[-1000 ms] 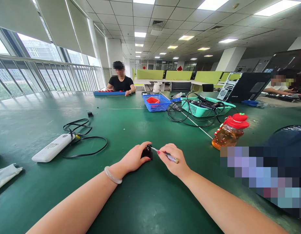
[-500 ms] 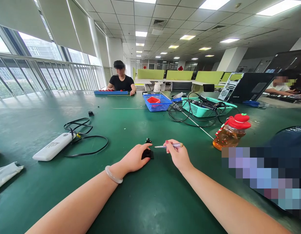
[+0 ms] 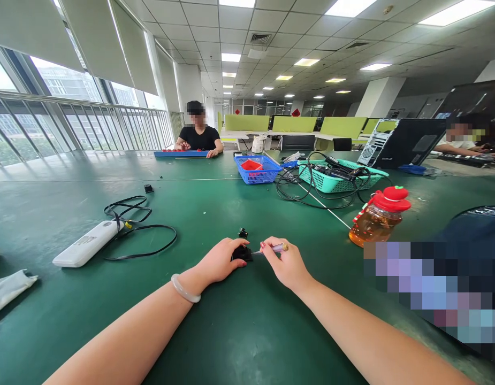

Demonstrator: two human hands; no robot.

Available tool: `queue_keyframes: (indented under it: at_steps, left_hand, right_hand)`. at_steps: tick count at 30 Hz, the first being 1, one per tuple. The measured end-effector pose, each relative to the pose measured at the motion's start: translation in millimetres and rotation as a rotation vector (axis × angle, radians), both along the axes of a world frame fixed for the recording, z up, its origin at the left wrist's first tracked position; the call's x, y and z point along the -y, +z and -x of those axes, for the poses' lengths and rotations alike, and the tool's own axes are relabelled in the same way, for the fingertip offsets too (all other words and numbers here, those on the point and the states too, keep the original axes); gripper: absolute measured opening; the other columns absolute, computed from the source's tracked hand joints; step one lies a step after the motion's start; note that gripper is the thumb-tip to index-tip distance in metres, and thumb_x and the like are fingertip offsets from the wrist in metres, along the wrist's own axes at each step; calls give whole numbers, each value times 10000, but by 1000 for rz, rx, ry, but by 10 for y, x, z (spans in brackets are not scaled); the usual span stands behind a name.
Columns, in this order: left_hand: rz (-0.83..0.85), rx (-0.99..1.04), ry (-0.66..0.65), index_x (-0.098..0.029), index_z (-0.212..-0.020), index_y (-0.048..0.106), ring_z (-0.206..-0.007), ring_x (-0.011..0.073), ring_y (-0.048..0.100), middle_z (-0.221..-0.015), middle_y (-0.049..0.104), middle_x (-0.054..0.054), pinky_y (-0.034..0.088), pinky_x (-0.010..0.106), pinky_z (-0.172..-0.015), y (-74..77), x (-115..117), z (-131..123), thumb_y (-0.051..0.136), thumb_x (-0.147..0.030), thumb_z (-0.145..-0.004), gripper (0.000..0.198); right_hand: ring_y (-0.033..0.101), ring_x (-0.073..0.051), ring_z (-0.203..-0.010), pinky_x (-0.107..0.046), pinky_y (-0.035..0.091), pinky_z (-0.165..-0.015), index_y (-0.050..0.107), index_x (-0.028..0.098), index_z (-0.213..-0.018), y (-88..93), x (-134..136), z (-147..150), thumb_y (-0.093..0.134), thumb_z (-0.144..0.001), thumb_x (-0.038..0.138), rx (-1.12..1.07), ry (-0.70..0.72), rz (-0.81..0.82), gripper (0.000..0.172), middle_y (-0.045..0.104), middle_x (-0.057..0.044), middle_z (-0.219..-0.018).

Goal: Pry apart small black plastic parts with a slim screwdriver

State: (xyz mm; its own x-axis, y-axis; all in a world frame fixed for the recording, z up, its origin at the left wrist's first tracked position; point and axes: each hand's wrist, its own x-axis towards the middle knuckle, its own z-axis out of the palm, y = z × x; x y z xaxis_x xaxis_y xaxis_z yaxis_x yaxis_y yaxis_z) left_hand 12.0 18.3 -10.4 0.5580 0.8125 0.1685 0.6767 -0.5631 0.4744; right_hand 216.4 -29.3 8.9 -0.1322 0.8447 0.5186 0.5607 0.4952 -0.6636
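Observation:
My left hand [image 3: 221, 260] grips a small black part [image 3: 242, 253] and holds it down on the green table [image 3: 231, 331]. My right hand [image 3: 286, 263] pinches a thin screwdriver [image 3: 273, 248] with a clear handle. Its tip touches the black part. A second, tiny black piece [image 3: 243, 232] lies loose on the table just beyond the two hands. A pale bangle sits on my left wrist.
A white power strip [image 3: 86, 243] with a looped black cable [image 3: 141, 227] lies to the left. An amber bottle with a red cap [image 3: 378, 216] stands on the right. Blue basket [image 3: 257, 170] and teal basket [image 3: 339, 176] of cables sit farther back. A person sits at the far edge.
The tiny black piece came off the part and now lies on the table. My right hand lifted the screwdriver away, then brought its tip back to the part.

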Motion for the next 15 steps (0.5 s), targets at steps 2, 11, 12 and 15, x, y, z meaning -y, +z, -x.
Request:
queue_keyframes:
  at_steps: [2, 11, 12, 15]
  left_hand:
    - [-3, -2, -9, -244, -1296, 554, -1082, 250, 617, -1185, 667, 84, 478, 401, -988, 4, -2, 1, 698, -289, -806, 513]
    - [13, -10, 11, -257, -1289, 578, -1076, 247, 615, -1162, 671, 79, 484, 396, -981, 36, 6, -6, 707, -273, -800, 506]
    - [11, -14, 6, -258, -1288, 581, -1073, 247, 615, -1153, 675, 78, 485, 392, -977, 41, 7, -7, 709, -271, -799, 505]
    - [0, -21, -15, -252, -1281, 588, -1062, 243, 614, -1132, 688, 73, 483, 377, -971, 54, 6, -9, 718, -259, -794, 504]
  right_hand:
    - [559, -172, -673, -276, 417, -653, 576, 215, -684, -14, -4, 3, 421, -942, 431, -34, -15, 3, 371, 617, -12, -664]
    - [507, -148, -512, -272, 422, -520, 577, 207, -677, -141, -174, -57, 468, -856, 670, -338, -6, 263, 509, 492, 18, -541]
    - [490, -144, -504, -270, 411, -510, 568, 208, -663, -139, -166, -58, 465, -865, 661, -355, -16, 247, 506, 475, 21, -531]
    - [447, -135, -491, -264, 377, -496, 553, 210, -644, -108, -113, -50, 447, -907, 583, -315, 23, 200, 468, 430, 33, -511]
